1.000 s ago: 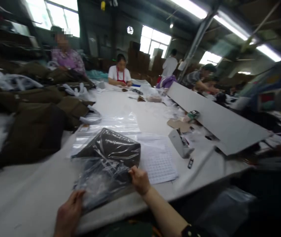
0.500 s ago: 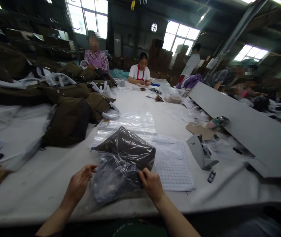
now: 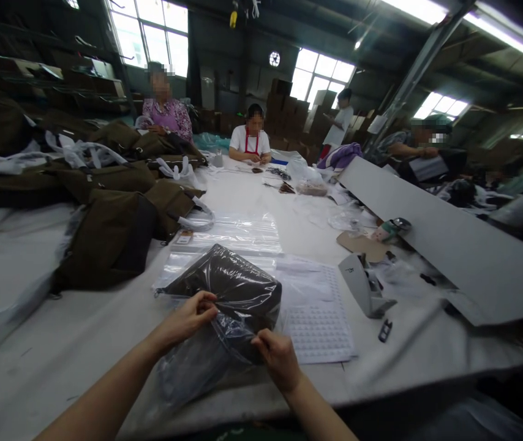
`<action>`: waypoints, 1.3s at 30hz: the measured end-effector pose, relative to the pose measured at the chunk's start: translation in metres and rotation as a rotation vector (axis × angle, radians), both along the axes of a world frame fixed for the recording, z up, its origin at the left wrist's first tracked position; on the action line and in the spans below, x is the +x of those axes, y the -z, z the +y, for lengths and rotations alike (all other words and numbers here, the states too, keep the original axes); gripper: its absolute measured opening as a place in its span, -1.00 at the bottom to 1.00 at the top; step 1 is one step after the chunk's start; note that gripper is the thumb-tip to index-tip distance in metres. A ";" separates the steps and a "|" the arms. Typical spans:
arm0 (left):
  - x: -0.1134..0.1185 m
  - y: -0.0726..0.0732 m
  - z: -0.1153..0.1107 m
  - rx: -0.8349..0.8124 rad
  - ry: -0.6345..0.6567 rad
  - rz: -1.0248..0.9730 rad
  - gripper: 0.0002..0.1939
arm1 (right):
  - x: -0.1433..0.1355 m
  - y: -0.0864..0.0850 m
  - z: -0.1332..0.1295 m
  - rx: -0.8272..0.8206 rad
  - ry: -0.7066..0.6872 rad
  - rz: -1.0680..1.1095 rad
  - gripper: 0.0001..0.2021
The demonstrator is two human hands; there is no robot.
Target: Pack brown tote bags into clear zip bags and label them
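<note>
In front of me on the table lies a dark brown bag point(image 3: 243, 278) inside a clear plastic bag point(image 3: 192, 367), whose loose end spreads toward the near edge. My right hand point(image 3: 280, 358) is closed, pinching the plastic at the lower right of the brown bag. Over the left part of the plastic, my left hand point(image 3: 195, 315) has its thumb and fingers drawn together on the film. Flat clear plastic bags point(image 3: 243, 236) lie beyond the wrapped bag. Printed sheets point(image 3: 321, 324) rest just right of it.
Brown bags with white-wrapped handles point(image 3: 105, 239) are heaped at the left. A grey tape dispenser point(image 3: 357, 285), a small black clip-like item point(image 3: 385, 331) and a long white board point(image 3: 449, 239) are at the right. Several people are around the far side.
My left hand has moved right and up from the plastic's left edge onto the film over the bag. My right hand still pinches the plastic. The camera view has shifted slightly.
</note>
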State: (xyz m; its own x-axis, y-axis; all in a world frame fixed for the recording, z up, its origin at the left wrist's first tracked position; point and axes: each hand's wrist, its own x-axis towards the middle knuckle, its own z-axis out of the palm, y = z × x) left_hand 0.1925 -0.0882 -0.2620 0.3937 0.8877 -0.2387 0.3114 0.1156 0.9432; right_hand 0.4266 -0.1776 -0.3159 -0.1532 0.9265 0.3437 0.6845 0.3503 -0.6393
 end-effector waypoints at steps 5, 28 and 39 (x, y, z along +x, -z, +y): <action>-0.002 -0.001 -0.003 0.020 0.058 0.038 -0.66 | 0.000 -0.004 0.000 0.087 -0.040 0.038 -0.63; -0.002 0.017 0.011 0.584 -0.430 0.391 -0.72 | -0.012 -0.002 0.005 -0.141 0.252 -0.021 -0.63; 0.002 0.099 -0.040 1.089 -0.112 0.709 -0.44 | -0.008 -0.001 0.009 -0.203 0.221 0.085 -0.67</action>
